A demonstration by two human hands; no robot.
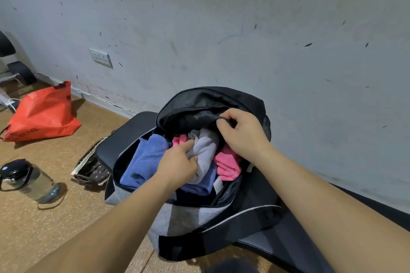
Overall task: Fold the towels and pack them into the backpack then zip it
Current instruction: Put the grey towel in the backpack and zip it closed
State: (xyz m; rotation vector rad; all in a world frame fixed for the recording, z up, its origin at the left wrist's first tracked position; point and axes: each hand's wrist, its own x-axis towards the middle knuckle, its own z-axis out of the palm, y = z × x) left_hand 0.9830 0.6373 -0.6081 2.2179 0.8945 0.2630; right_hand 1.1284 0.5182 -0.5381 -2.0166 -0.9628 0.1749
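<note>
A black and grey backpack (188, 219) lies open on a black mat, its main compartment facing up. Inside are folded towels: a blue towel (146, 159) at the left, a grey towel (206, 146) in the middle, a pink towel (228, 164) at the right. My left hand (177, 164) is inside the opening, fingers curled into the grey towel. My right hand (241, 133) pinches the upper rim of the black flap (199, 106) at the opening's far edge. Part of the towels is hidden under my hands.
A black mat (124, 139) lies under the backpack along the grey wall. On the cork floor at the left are a red bag (42, 113), a clear water bottle with a black cap (28, 179) lying on its side, and a dark patterned pouch (93, 170).
</note>
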